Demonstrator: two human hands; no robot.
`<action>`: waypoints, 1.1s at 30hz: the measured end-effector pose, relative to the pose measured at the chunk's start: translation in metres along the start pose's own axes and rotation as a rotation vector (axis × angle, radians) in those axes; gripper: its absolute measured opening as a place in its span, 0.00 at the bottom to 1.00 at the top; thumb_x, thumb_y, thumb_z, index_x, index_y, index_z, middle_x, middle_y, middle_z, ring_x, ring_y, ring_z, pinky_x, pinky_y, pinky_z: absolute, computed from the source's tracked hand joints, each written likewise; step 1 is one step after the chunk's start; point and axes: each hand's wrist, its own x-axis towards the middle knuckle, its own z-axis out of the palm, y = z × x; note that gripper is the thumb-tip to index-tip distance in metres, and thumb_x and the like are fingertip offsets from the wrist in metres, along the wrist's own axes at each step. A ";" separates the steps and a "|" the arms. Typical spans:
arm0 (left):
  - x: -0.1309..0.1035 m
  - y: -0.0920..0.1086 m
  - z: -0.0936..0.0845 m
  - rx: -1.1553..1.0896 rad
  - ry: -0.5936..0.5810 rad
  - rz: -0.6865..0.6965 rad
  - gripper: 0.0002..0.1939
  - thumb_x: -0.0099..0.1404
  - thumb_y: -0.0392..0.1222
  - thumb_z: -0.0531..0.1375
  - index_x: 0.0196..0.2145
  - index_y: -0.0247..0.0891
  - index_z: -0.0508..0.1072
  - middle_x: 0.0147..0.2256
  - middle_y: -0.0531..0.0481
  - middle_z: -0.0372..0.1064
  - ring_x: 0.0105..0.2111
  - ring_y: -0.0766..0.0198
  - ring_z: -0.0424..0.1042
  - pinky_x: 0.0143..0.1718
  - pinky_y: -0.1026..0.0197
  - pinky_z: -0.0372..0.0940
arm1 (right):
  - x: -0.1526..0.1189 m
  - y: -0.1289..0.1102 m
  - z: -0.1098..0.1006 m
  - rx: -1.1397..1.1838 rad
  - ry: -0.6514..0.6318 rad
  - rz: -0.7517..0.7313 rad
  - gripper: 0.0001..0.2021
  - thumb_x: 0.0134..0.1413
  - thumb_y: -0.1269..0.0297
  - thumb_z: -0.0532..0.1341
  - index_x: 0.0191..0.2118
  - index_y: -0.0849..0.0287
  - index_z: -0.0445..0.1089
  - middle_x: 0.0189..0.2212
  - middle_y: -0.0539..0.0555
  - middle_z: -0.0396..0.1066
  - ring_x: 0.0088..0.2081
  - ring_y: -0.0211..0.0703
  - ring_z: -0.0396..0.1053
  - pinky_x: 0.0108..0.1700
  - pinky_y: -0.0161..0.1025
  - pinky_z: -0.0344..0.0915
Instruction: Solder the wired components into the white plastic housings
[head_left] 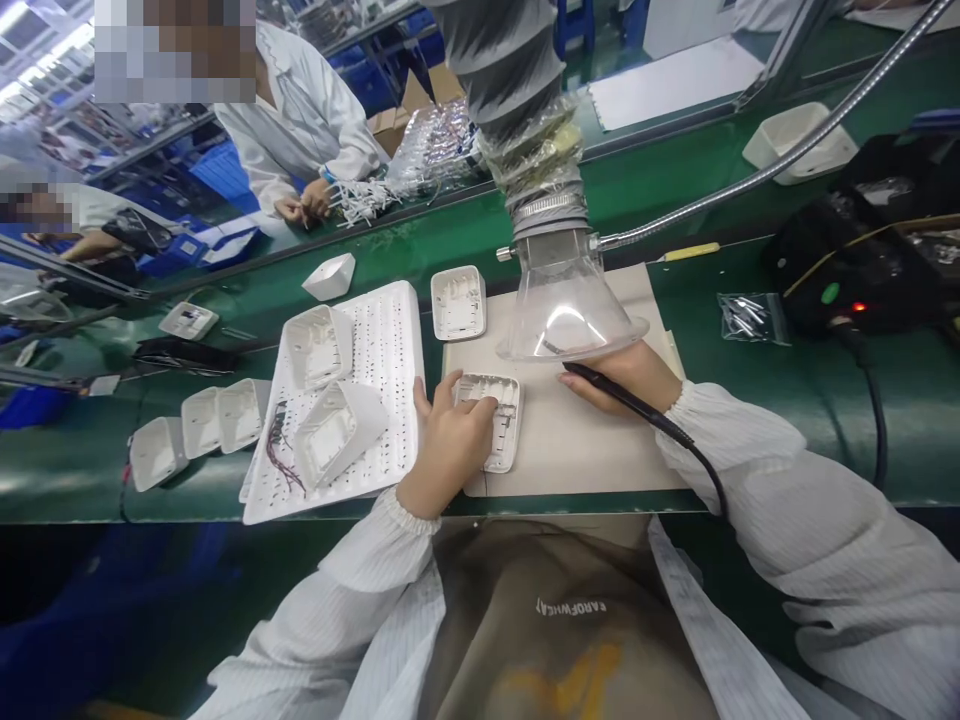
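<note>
My left hand (pixel 456 440) reaches over a shallow white plastic housing (pixel 511 448) on the beige mat. Its fingers are bent onto the housing's left side and inside. Small white parts and thin lines show within the housing; any small piece under the fingertips is hidden. My right hand (pixel 626 378) is closed around a black soldering iron (pixel 637 402), just below the clear fume hood (pixel 570 310). The iron's cord runs down past my right sleeve, and its tip cannot be made out. Behind the left hand lies another white housing (pixel 459 303), open side up.
At left, a white perforated tray (pixel 390 370) holds two deep white housings and dark wires (pixel 281 450). More housings (pixel 159 455) stand left of it. A yellow-handled tool (pixel 691 252), a bag of metal pieces (pixel 752 318) and a black device (pixel 832 260) are right. A co-worker (pixel 300 110) handles white parts opposite.
</note>
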 end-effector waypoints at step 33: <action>0.023 0.051 0.031 -0.361 0.191 0.086 0.30 0.63 0.58 0.65 0.54 0.35 0.67 0.46 0.37 0.76 0.52 0.39 0.71 0.60 0.31 0.56 | 0.001 -0.009 -0.017 0.263 -0.215 0.004 0.09 0.61 0.68 0.58 0.28 0.58 0.67 0.25 0.48 0.71 0.26 0.35 0.69 0.29 0.32 0.64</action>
